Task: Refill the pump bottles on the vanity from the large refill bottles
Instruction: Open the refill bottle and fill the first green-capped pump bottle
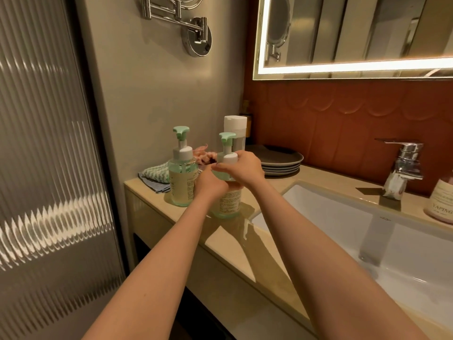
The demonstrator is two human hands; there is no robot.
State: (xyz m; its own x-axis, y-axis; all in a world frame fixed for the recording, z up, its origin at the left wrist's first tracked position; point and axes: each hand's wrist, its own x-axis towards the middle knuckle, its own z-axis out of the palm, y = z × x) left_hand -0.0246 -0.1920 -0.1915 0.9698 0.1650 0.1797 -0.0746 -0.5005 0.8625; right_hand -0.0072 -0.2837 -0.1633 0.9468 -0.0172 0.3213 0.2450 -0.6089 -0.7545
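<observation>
Clasping pump bottle (226,201) body in left hand (210,185), gripping collar inside right hand (245,168) fingers; not yet uncapped or refilled.

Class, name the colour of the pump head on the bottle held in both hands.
Mint green, on the pump head of the pump bottle; head view.

Bathroom; sink (318,212) w/ faucet (404,165); lit mirror (355,33); fluted glass door (49,143).

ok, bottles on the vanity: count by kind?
green-pump bottles: 2
tall white-capped bottle: 1
small dark bottle in the corner: 1
pink labelled bottle, cut off at right: 1
total: 5
</observation>
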